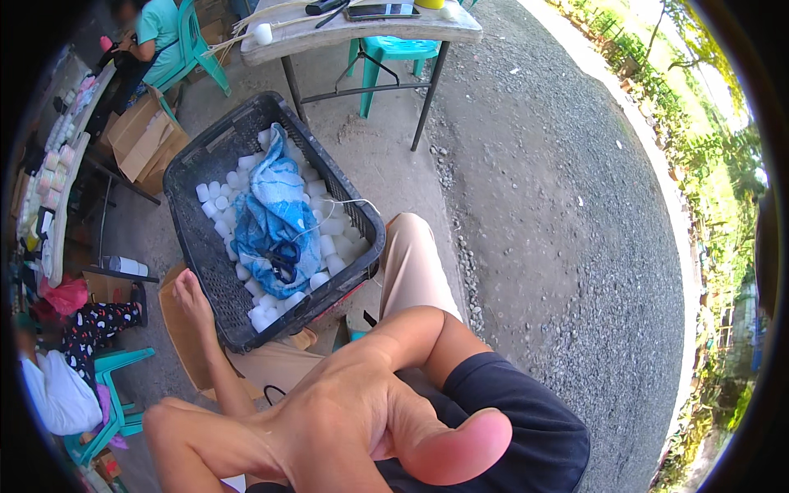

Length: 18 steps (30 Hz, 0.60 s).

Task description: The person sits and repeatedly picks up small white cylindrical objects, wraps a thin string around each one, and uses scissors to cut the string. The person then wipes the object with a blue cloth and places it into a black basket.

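Note:
My right hand (329, 419) is raised very close to the camera, its thumb stretched out to the right and a finger bent at the left. Nothing shows between thumb and finger, and the fingertips pass out of view. Farther off, my left hand (193, 296) is beside the left wall of a black plastic crate (185, 193), its fingers loosely apart and holding nothing visible. Many short white cylinders (222, 201) fill the crate. On them lies a crumpled blue and white towel (275, 189), with dark-handled scissors (285, 261) and a thin white cord (349, 201) on top.
A cardboard box (185, 337) stands under my left hand. Ahead is a white-topped table (362, 41) with a teal chair (394, 48) behind it. At the left are a laden bench (70, 177), a seated person (156, 37) and another cardboard box (146, 140). Gravel ground (567, 214) stretches right.

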### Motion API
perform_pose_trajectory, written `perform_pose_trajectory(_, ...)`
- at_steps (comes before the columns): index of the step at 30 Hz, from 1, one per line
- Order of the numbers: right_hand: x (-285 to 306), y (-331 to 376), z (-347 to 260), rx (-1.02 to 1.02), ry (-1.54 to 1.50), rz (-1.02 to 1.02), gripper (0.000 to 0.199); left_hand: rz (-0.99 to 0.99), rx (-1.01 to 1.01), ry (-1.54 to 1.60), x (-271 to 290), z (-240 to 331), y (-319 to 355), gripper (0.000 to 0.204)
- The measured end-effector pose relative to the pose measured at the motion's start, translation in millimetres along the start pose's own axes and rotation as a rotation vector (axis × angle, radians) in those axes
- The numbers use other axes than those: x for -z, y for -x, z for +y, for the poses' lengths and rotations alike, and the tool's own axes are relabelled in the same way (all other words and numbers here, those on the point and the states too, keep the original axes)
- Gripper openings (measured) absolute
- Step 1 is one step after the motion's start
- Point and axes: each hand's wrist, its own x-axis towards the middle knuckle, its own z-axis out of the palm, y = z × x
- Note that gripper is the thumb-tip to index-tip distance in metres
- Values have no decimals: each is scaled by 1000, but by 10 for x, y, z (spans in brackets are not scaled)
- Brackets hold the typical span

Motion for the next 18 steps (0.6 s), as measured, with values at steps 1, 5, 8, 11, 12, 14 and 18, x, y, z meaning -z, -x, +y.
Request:
perform_pose_trajectory(1, 14, -18, 31, -2, 0, -6, 46, -6, 12, 4, -15, -14, 12, 43)
perform_pose_trajectory(5, 47, -76, 112, -12, 1, -11, 43, -24, 63, 29, -47, 19, 62, 42)
perform_pose_trajectory(8, 59, -126, 164, -19, -5, -17, 41, -33, 63, 42, -29, 69, 68, 41)
perform_pose_trajectory(11, 111, -172, 232, -24, -19, -23, 39, -48, 33, 16, -8, 78, 77, 41)
perform_pose_trajectory(12, 148, -195, 248, -27, -21, -23, 38, -52, 23, 0, 8, 73, 73, 41)
perform_pose_trajectory(14, 260, -266, 292, -41, 2, -17, 37, -43, 35, 16, 7, 48, 53, 42)
perform_pose_trajectory(18, 568, -447, 393, -97, 101, 3, 36, -66, -5, -117, -40, 87, 54, 39)
